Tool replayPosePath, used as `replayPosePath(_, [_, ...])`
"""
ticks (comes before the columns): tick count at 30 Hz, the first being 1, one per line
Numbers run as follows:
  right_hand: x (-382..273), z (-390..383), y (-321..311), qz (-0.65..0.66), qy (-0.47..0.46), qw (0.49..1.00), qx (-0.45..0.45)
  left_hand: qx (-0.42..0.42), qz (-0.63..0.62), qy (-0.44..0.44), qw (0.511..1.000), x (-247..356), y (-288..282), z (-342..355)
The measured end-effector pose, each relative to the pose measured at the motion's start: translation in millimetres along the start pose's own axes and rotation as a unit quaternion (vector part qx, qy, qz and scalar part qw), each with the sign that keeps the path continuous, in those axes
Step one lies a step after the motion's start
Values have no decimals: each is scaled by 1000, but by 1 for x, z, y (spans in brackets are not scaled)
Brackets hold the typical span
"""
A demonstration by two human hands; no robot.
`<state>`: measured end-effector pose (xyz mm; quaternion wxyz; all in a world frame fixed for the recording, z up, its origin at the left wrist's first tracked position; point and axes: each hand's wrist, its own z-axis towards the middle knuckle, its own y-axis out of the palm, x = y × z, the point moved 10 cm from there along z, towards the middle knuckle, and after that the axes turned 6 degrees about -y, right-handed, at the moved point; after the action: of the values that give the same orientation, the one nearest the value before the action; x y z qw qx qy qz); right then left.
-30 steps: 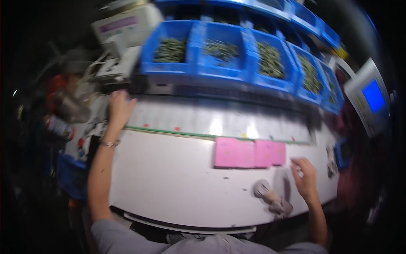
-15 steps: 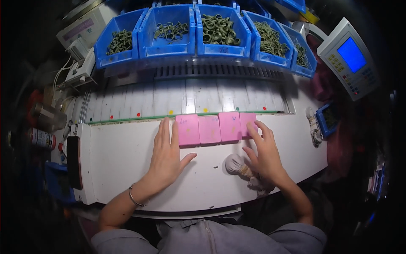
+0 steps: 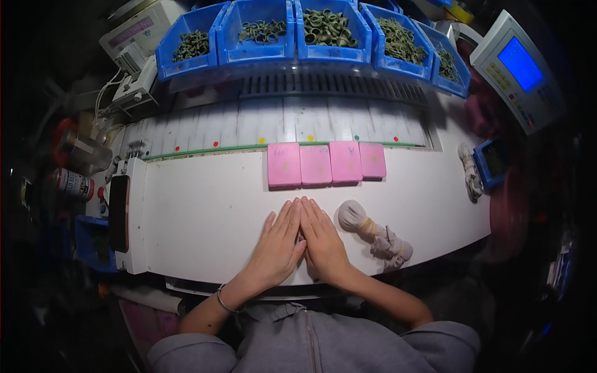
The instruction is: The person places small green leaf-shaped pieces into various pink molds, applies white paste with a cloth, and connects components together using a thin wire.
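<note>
My left hand (image 3: 272, 247) and my right hand (image 3: 324, 244) lie on the white worktop with fingers stretched out, their inner edges and fingertips meeting in a point. Neither holds anything. Just beyond the fingertips, several flat pink rectangular blocks (image 3: 316, 166) stand side by side in a row, faint marks on their tops; the right-hand one is smaller. To the right of my right hand rests a greyish cloth bundle (image 3: 373, 233), rounded at one end and tied with yellowish bands.
Blue bins (image 3: 255, 43) of small dark green ring-shaped pieces line the back. In front runs a pale slatted panel (image 3: 249, 124) with coloured dots. A device with a blue screen (image 3: 521, 65) stands right; a phone (image 3: 120, 212) is at left. Another cloth bundle (image 3: 471, 173) lies far right.
Both hands have left the pink blocks, drawn back toward me and come together on the worktop. The whole cloth bundle now shows. The view has shifted slightly.
</note>
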<state>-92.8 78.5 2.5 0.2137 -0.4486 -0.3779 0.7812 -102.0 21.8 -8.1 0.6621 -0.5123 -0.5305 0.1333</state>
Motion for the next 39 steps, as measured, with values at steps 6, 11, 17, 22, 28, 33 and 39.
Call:
replayPosePath(6, [-17, -39, -11, 79, -3, 997, -16, -37, -59, 59, 996, 17, 3, -49])
replayPosePath(11, [-38, -85, -11, 149, 17, 987, -56, -76, -105, 80, 988, 36, 15, -92])
replayPosePath(17, [-56, -98, -19, 158, 14, 983, -94, -65, -166, 57, 982, 38, 22, -122])
replayPosePath(22, [-71, -91, 2, 149, 5, 975, -163, 5, -156, -17, 988, 9, 35, -151])
replayPosePath(28, [-90, -89, 32, 110, -62, 972, -199, 189, -226, -150, 944, -39, -1, -200])
replayPosePath(33, [-133, -75, 76, 87, -178, 937, -288, 426, -115, -364, 820, -112, -34, -317])
replayPosePath(39, [-187, -69, 119, 103, -297, 874, -371, 455, 72, -542, 702, -166, -27, -440])
